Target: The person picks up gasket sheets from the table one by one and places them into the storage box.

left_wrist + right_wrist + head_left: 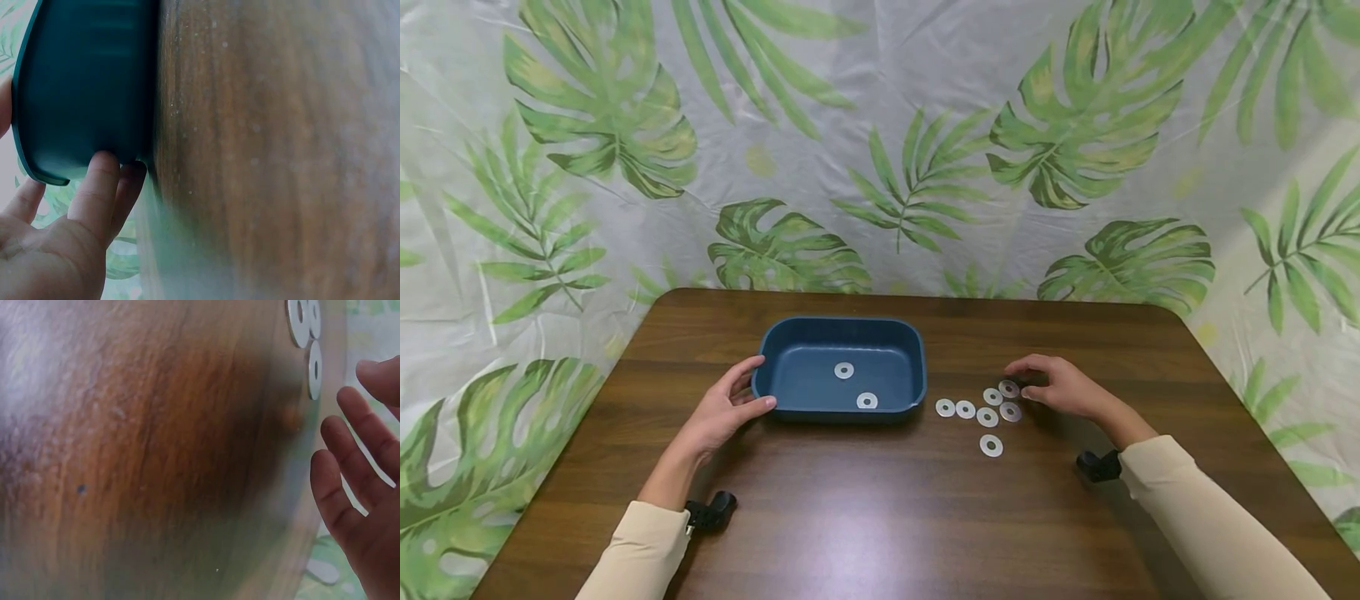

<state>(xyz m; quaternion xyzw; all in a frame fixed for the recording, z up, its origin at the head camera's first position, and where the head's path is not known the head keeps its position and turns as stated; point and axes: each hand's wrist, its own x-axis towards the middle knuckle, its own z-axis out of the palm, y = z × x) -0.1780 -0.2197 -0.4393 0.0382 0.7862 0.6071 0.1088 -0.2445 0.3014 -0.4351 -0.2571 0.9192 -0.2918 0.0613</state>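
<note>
seven flat washers [987, 424] lie on the dark wooden tabletop [850, 508], right of its middle and about midway from its far edge to its near one; six form a loose cluster with a short tail toward the left edge, and one lies alone nearer the near edge. two more rings [837, 371] are in the blue tub [842, 393], one near its middle, the other by its near wall. the tub sits left of the cluster, closer to the tabletop's far edge. the right hand [1062, 388] comes in from the near right corner, palm turned inward, fingers loosely bent and parted from the thumb, tips just beside the farthest washer; whether they touch it i cannot tell. the left hand [718, 417] reaches from the near left corner and grips the tub's near left corner, thumb along the near side, fingertips against the end wall. both forearms wear cream sleeves [651, 533] and black wrist mounts [711, 511]. beyond the far edge hangs a leaf-print cloth [917, 192].
</note>
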